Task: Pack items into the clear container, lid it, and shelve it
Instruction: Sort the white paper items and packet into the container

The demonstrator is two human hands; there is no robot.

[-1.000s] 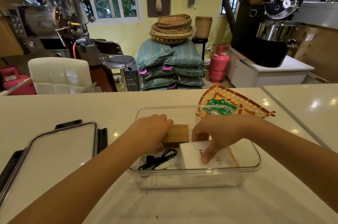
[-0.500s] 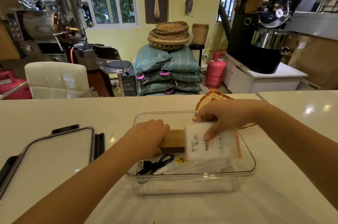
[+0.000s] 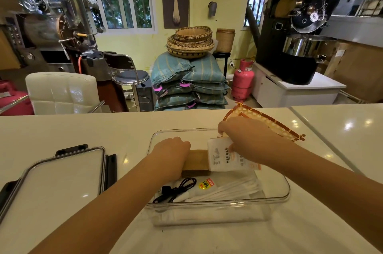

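Observation:
The clear container [image 3: 219, 205] stands on the white counter in front of me. Inside it lie a black cable [image 3: 176, 189], a clear bag of white sticks [image 3: 230, 189] with a yellow sticker, and a brown wooden block [image 3: 195, 162]. My left hand [image 3: 170, 155] is closed on the block's left end inside the container. My right hand [image 3: 246, 139] holds a white packet [image 3: 224, 157] with black print, tilted above the container's far right part. The container's lid [image 3: 60, 177], with black clips, lies flat on the counter to the left.
A woven triangular tray [image 3: 267, 121] lies behind the container at the right. A seam [image 3: 323, 143] in the counter runs along the right. Beyond the counter are a white chair [image 3: 62, 92], stacked sacks, baskets, a red gas cylinder and roasting machines.
My right hand lifted the white packet from the container's near right corner and carried it toward the far side, uncovering the bag of sticks. My left hand stayed on the block.

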